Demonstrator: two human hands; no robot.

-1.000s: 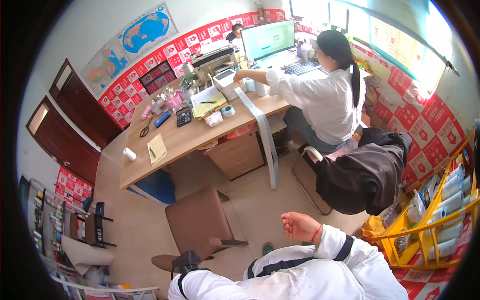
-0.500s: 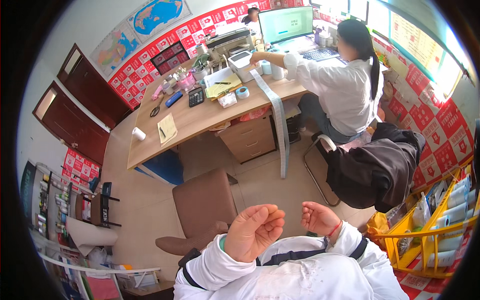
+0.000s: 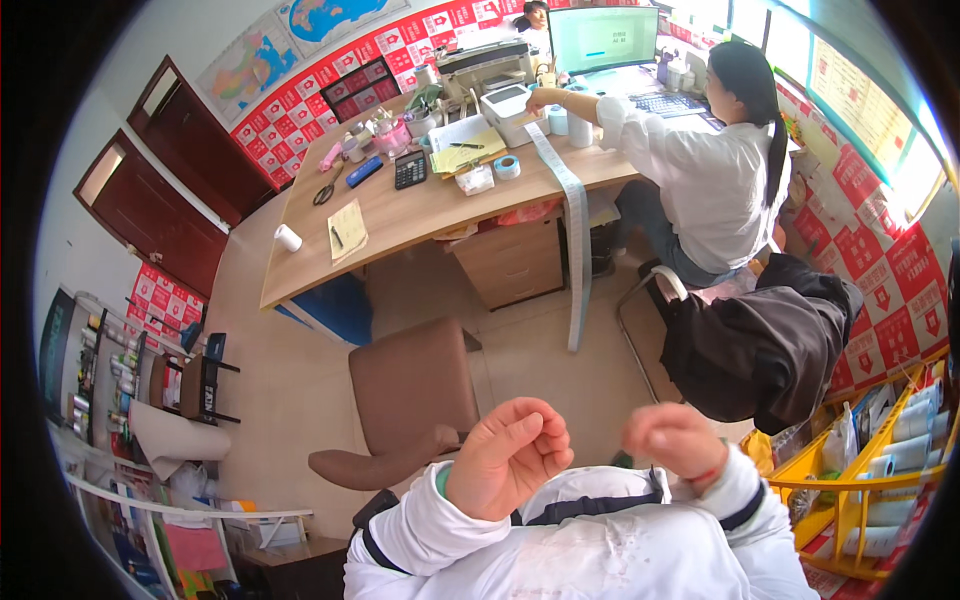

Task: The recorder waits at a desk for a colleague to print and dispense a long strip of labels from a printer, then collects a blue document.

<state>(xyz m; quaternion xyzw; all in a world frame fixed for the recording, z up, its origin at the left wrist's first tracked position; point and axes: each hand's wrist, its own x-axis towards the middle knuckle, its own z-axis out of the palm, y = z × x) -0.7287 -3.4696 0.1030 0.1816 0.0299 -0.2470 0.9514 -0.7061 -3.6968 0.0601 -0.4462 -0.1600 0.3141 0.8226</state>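
Note:
In front of my chest I hold my left hand (image 3: 510, 455) raised, its fingers curled in toward the thumb; nothing shows between them. My right hand (image 3: 675, 440), with a red cord at the wrist, is up beside it and smeared by motion, so its grip is unclear. The hands are apart and touch no object. Just beyond my left hand stands a brown chair (image 3: 412, 395). Farther off, a long strip of labels (image 3: 578, 260) hangs from a white label printer (image 3: 508, 108) over the desk edge.
A person (image 3: 715, 180) in white sits at the wooden desk (image 3: 400, 220), reaching to the printer. A calculator (image 3: 410, 170), scissors (image 3: 327, 187) and notepad (image 3: 348, 231) lie there. A dark jacket (image 3: 755, 340) drapes a chair. At right stands a yellow rack (image 3: 850, 485) of rolls.
My right hand has swung to the right and turned, now blurred. My left hand stays nearly in place, its fingers slightly shifted. The view has shifted slightly, moving the desk rightward.

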